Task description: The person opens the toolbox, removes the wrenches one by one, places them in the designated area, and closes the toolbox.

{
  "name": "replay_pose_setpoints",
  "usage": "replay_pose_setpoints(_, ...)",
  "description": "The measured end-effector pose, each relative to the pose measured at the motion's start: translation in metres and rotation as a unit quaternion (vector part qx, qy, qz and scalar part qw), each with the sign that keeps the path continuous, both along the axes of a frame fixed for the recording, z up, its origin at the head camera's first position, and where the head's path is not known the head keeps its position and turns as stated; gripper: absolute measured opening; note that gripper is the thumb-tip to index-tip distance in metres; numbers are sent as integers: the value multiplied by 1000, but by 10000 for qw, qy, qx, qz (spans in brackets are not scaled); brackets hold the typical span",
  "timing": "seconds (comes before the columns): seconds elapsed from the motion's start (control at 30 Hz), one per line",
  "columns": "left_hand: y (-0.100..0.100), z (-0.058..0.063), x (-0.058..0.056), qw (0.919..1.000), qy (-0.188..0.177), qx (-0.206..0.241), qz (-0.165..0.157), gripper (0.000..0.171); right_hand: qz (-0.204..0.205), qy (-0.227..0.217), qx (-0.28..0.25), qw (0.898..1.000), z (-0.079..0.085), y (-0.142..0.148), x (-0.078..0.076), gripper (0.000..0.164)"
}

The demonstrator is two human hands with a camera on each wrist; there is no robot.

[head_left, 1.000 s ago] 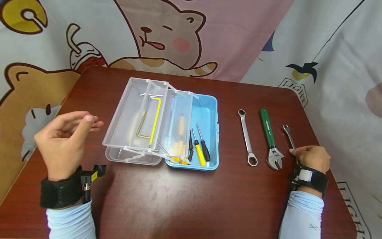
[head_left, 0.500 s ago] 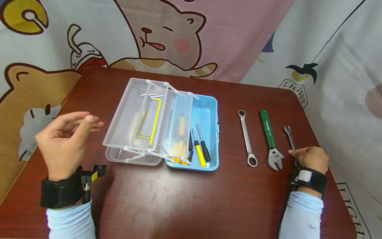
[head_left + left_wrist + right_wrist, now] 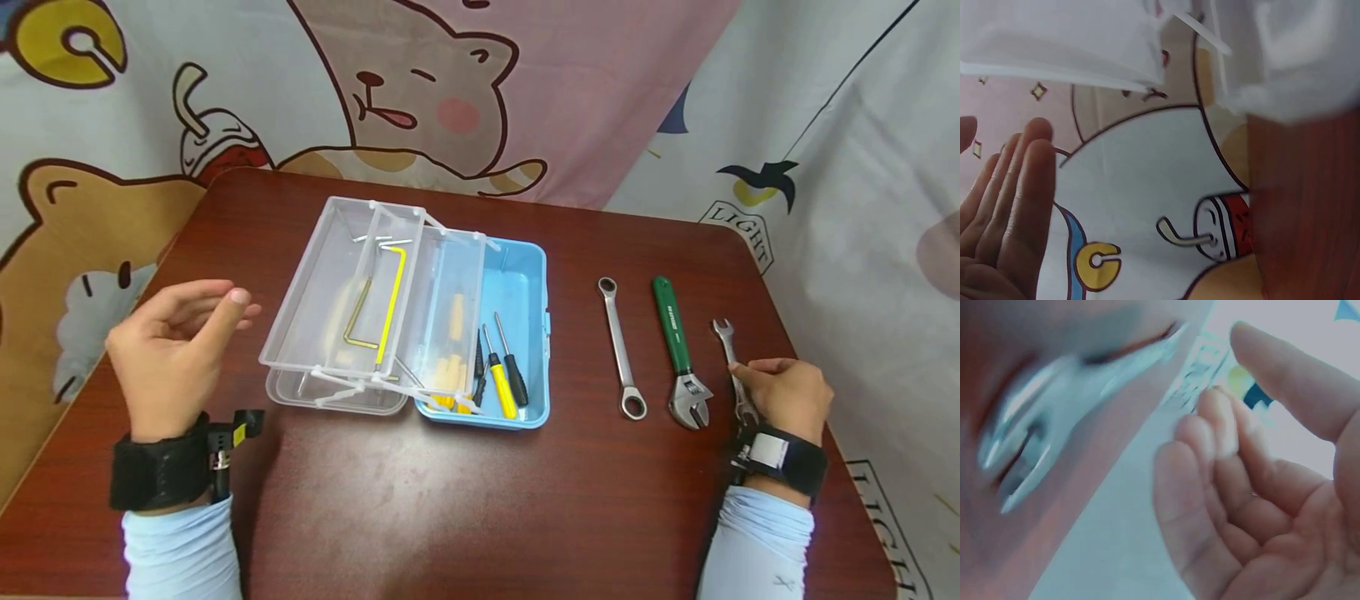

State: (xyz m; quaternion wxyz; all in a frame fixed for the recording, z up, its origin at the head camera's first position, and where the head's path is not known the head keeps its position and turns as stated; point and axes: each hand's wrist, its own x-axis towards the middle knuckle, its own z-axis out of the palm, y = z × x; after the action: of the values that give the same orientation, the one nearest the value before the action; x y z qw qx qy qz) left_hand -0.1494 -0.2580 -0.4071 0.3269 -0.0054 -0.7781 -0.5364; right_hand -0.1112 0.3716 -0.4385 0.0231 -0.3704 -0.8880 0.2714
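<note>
In the head view a small silver wrench (image 3: 725,335) lies at the table's right side. Beside it is my right hand (image 3: 787,398), partly over it. The right wrist view shows the fingers loosely bent with nothing between them, apart from the wrench's forked end. An adjustable wrench (image 3: 678,350) with a green handle and a longer ring wrench (image 3: 621,346) lie to its left. My left hand (image 3: 176,354) hovers left of the toolbox, holding nothing. The toolbox's blue base (image 3: 517,258) holds screwdrivers (image 3: 501,387). Hex keys (image 3: 391,308) show in its clear tray (image 3: 307,283).
A dark red-brown table (image 3: 480,500) carries everything. Behind it and to the right hangs a printed cloth (image 3: 637,108). The clear tray section spreads out leftward from the blue base, joined by white plastic links (image 3: 352,385).
The right hand has let go of the small wrench and shifted slightly right. The left hand has drifted a little to the right. The tools in the box have not moved.
</note>
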Motion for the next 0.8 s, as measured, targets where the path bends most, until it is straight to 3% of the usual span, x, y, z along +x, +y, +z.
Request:
replay_pose_setpoints(0.2, -5, -8, -4, 9955, -584, -715, 229, 28, 404, 738, 78, 9964, 12, -42, -13, 55)
replay_pose_setpoints(0.33, -8, -12, -4, 9882, -1084, -1040, 298, 31, 877, 1353, -49, 9869, 17, -75, -19, 53)
replay_pose_setpoints(0.53, -9, -15, -5, 9698, -1749, -1699, -29, 36, 1660, 1841, -152, 9687, 17, -115, -26, 47)
replay_pose_setpoints(0.7, -12, -18, -6, 9522, -2146, -2117, -495, 36, 1916, 1977, -323, 9608, 11, -137, -31, 43)
replay_pose_setpoints(0.8, -13, -20, -7, 9454, -2305, -2228, -592, 37, 2070, 2039, -407, 9560, 7, -144, -32, 42)
